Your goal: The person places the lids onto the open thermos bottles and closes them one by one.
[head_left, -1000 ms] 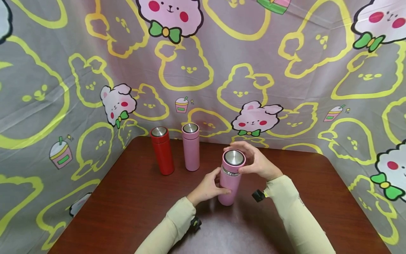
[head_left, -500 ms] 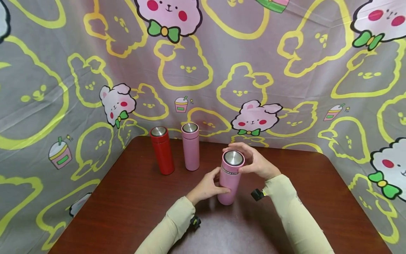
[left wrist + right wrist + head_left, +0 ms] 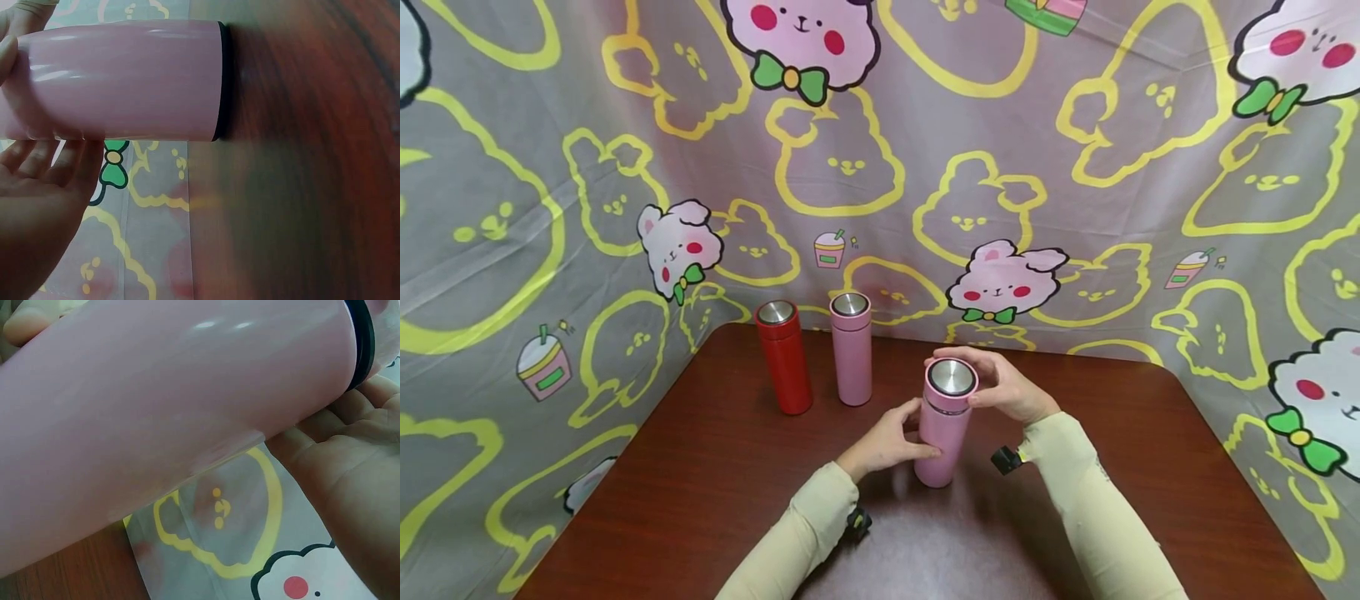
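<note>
A pink thermos (image 3: 942, 442) stands on the table, leaning slightly in the head view. My left hand (image 3: 882, 440) grips its body from the left, thumb across the near side. At the top, my right hand (image 3: 1009, 390) holds the pink lid (image 3: 951, 379), which has a silver disc on top; a silver band shows just under it. In the left wrist view, the left fingers (image 3: 37, 159) lie along the thermos body (image 3: 137, 81), above its black base edge. The right wrist view has the right hand (image 3: 350, 444) beside a dark ring near the lid end.
Behind and to the left, a red thermos (image 3: 786, 367) and a second pink thermos (image 3: 853, 358) stand upright, a small gap between them. The dark brown table (image 3: 700, 492) is bordered at the back and sides by a cartoon-print cloth (image 3: 865, 242).
My right hand and forearm have shifted slightly left, with the fingers staying at the lid. The left hand and the thermos keep nearly the same place.
</note>
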A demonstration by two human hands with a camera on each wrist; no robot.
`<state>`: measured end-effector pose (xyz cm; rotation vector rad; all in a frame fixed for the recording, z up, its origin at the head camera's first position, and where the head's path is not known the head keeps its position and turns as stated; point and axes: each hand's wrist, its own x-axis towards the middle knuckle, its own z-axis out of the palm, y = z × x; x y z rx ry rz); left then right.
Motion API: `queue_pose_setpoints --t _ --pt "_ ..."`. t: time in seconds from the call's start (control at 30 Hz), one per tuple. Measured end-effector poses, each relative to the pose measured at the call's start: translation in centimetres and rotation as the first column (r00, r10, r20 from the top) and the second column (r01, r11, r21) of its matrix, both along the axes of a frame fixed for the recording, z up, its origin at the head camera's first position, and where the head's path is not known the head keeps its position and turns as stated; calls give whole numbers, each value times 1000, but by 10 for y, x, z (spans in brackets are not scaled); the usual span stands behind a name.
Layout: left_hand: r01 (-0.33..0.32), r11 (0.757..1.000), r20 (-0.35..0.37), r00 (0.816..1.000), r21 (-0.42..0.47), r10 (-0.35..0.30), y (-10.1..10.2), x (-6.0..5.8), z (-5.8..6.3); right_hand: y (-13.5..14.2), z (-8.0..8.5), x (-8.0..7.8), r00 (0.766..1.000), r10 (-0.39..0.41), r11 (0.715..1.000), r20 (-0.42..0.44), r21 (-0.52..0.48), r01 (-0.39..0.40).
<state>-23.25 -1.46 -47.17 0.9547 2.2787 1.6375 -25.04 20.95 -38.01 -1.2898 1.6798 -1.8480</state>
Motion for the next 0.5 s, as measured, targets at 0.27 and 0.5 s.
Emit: queue_pose_setpoints --t 0.27,0.5 --pt "14 1000 14 1000 24 -14 0 -2 -1 -1 -1 -2 1000 10 999 1 -32 -10" --pt "21 1000 34 999 17 -22 -2 -2 -2 1 -2 -1 999 -41 999 -12 -6 41"
